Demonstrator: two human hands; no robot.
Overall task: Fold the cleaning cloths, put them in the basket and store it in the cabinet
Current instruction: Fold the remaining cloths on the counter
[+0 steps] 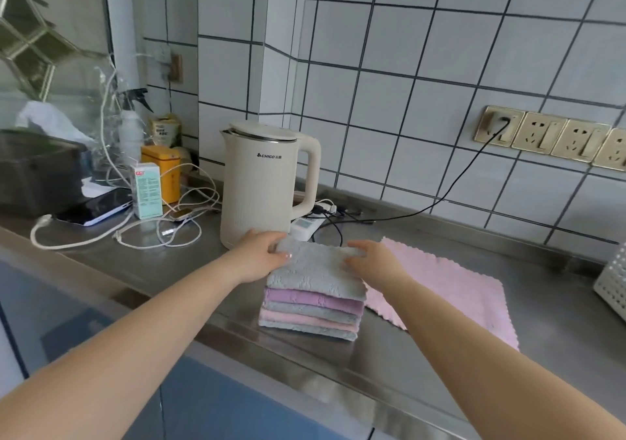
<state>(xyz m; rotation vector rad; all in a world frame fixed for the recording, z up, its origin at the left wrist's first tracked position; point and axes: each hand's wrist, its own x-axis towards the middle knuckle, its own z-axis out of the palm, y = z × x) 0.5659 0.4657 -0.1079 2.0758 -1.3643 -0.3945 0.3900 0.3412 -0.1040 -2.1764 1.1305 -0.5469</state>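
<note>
Cleaning cloths (313, 299), folded and piled in grey, purple and pink layers, sit on the steel worktop (423, 236) directly beneath both hands. The left hand (262, 258) grips the far left corner of the top grey cloth (316, 272), thumb lying on its upper face and fingers curled around its edge. The right hand (371, 260) rests on the far right part of the same cloth with its fingers bent down onto the fabric; whether they pinch it or only press cannot be told. The pile's long axis runs from one hand across to the other, so both hands reach it equally.

Just to the outside of the right hand lies one pink cloth (450, 287), spread flat and not yet folded, its near corner tucked against the pile. It is likely the next piece to fold, and the right hand is the nearer one. Farther out past that hand, at the frame's edge, stands a white perforated basket (613, 282), well apart from the pile.

Beyond the left hand stands a cream kettle (267, 182), close behind the pile. Its black cord (450, 188) runs to a row of wall sockets (548, 136) on white tiles.
</note>
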